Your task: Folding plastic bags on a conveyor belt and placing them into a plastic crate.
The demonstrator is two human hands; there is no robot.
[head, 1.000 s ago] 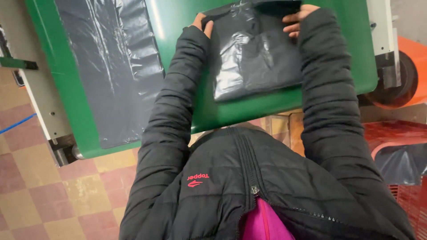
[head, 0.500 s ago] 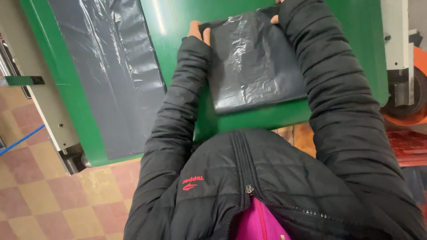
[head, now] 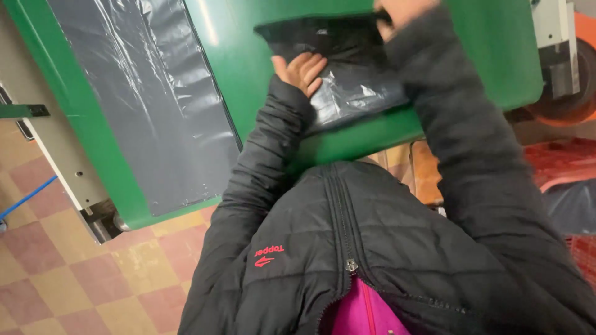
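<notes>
A stack of folded black plastic bags (head: 347,80) lies on the green table (head: 236,68). My left hand (head: 301,69) rests flat on the stack's near left part, fingers together. At the top edge of the view my right hand (head: 400,11) grips the far edge of the stack and folds it over toward me. Both arms wear black quilted jacket sleeves.
A long sheet of grey-black plastic film (head: 146,105) runs along the table to the left. A grey machine frame (head: 68,167) borders the table's left edge. An orange machine part (head: 571,74) and a red crate (head: 565,167) stand at right. Checkered floor tiles lie below.
My left hand has slid from the stack's far left corner down onto its middle. The far edge of the stack has lifted and folded forward under my right hand.
</notes>
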